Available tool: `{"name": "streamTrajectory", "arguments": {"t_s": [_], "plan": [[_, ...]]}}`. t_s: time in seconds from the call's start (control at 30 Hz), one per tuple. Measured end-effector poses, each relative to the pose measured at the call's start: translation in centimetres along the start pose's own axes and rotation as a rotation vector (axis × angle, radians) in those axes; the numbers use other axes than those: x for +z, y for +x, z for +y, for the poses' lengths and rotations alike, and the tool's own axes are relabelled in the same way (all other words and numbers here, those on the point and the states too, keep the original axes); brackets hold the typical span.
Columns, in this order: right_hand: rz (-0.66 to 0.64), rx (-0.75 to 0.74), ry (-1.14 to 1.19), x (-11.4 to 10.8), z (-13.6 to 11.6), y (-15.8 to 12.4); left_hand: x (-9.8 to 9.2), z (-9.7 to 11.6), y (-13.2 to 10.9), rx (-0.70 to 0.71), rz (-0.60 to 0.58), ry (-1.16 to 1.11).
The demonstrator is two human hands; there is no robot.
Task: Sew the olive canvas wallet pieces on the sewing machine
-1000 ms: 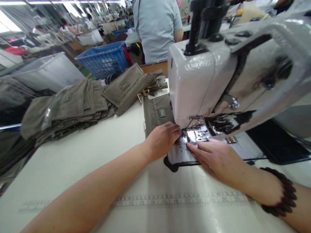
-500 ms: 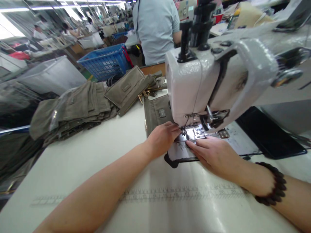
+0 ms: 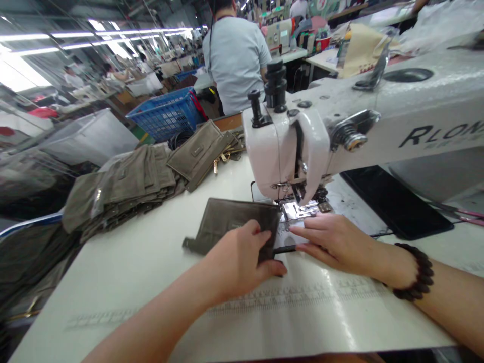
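The olive pouch (image 3: 217, 222) has turned and come nearer (the left hand (image 3: 242, 259) too).

Olive-brown pouch (image 3: 217, 219), white sewing machine (image 3: 262, 159) with black lettering (image 3: 419, 135), dark-brown bracelet (image 3: 414, 272), blue basket (image 3: 166, 112)

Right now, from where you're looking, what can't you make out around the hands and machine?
All in the head view:
Nearer pouch: partly hidden by the left hand's grip.
Surface beneath the right hand's grip: covered by that hand.
Lettering on the sewing machine: cut off by the right edge.
Label on the farther pouch: too small to read.
Distant workers: too small and blurred to see what they handle.
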State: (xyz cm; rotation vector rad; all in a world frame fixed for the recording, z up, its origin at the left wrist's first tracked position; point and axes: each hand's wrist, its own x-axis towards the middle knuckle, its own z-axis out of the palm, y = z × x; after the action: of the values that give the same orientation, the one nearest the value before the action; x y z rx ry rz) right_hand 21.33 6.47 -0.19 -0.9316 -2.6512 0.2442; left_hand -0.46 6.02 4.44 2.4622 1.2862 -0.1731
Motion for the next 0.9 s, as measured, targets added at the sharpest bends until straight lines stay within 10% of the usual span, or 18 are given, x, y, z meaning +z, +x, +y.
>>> {"name": "streamTrajectory", "arguments": {"t_s": [0.23, 0.43, 0.77, 0.9], "plan": [[-0.182, -0.086, -0.042, -1.3, -1.1, -0.8, 4.1, 3.9, -2.2, 0.158, 0.205, 0.127], [-0.017, -0.231, -0.24, -0.3, -2.5, -1.5, 5.4, 3.9, -2.2, 0.239, 0.422, 0.309], [0.295, -0.303, -0.39, -1.4, -3.0, -1.8, 3.9, 4.3, -1.8, 0.285, 0.514, 0.458], [0.188, -0.375, -0.405, -3.0, -3.8, -1.4, 3.0, 4.5, -1.9, 0.398, 0.449, 0.483]]}}
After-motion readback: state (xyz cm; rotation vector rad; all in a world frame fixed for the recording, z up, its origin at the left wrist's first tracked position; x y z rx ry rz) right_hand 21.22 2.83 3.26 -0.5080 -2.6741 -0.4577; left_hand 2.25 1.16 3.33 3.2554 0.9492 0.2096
